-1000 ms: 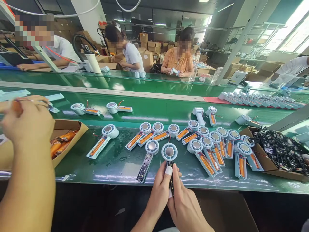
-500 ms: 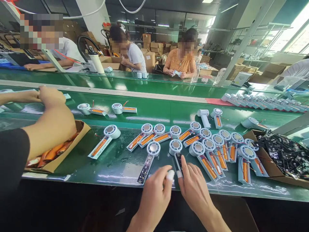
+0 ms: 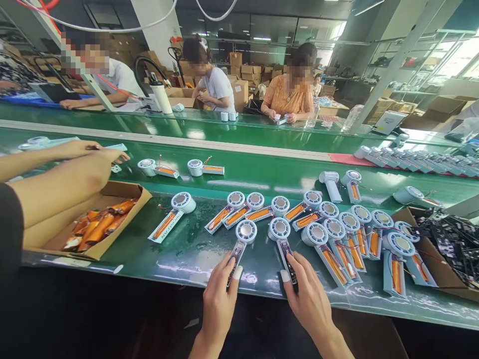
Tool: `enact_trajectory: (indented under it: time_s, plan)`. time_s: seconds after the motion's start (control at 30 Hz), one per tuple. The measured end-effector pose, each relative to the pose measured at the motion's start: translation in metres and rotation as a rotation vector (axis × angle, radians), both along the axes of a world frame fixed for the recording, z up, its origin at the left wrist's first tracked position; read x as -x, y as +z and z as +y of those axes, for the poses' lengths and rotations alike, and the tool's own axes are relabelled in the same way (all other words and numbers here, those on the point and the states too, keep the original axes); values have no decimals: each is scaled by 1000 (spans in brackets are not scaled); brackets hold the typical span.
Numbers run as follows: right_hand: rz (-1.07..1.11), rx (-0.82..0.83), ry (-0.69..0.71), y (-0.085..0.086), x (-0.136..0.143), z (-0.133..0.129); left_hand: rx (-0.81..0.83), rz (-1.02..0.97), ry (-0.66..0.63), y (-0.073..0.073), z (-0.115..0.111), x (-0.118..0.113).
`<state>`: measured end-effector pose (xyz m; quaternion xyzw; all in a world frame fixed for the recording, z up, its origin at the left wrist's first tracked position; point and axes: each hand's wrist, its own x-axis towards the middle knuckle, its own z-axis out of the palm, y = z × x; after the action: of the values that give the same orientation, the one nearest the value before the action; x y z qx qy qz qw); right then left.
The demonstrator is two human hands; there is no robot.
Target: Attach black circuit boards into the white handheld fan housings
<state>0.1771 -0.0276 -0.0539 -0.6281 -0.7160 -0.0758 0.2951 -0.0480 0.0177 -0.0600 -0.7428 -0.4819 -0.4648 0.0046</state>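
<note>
Two light-blue handheld fans lie side by side before me, round heads away from me, with dark circuit boards showing in their open handles. My left hand (image 3: pixel 218 296) is closed round the handle end of the left fan (image 3: pixel 246 232), its thumb and fingers on either side. The right fan (image 3: pixel 279 230) has its handle between the thumb and fingers of my right hand (image 3: pixel 309 291). Both thumbs wear white tip covers. Close by on the right are several fans (image 3: pixel 315 234) with orange battery cells and wires in their handles; another such fan (image 3: pixel 182 203) lies to the left.
At left, another person's arms (image 3: pixel 75 162) reach over a cardboard box (image 3: pixel 129 219) of orange cells. A box of dark circuit boards (image 3: pixel 454 249) stands at right. More fans lie on the green belt (image 3: pixel 247 169). Co-workers (image 3: pixel 288 97) sit across it.
My left hand has moved left onto the left fan's handle. The right hand stays at the right fan. The other person's arms have lifted from the cell box, and the view has shifted slightly.
</note>
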Motion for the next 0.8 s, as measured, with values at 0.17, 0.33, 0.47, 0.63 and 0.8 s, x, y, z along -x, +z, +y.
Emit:
enact_trajectory:
  time_s: [0.17, 0.33, 0.47, 0.63, 0.8]
  plan:
    - [3, -35, 26, 0, -1, 0, -50, 41, -11, -2, 2, 2]
    - [19, -57, 11, 3, 1, -1, -109, 80, 23, -4, 1, 3]
    - [50, -18, 6, 6, 2, 0, -84, 80, 25, 1, 0, 2]
    - [65, 35, 0, 10, 4, 2, -17, 153, 46, 9, 3, 2]
    - [121, 7, -23, 12, 7, 6, -63, 217, 67, 14, 10, 0]
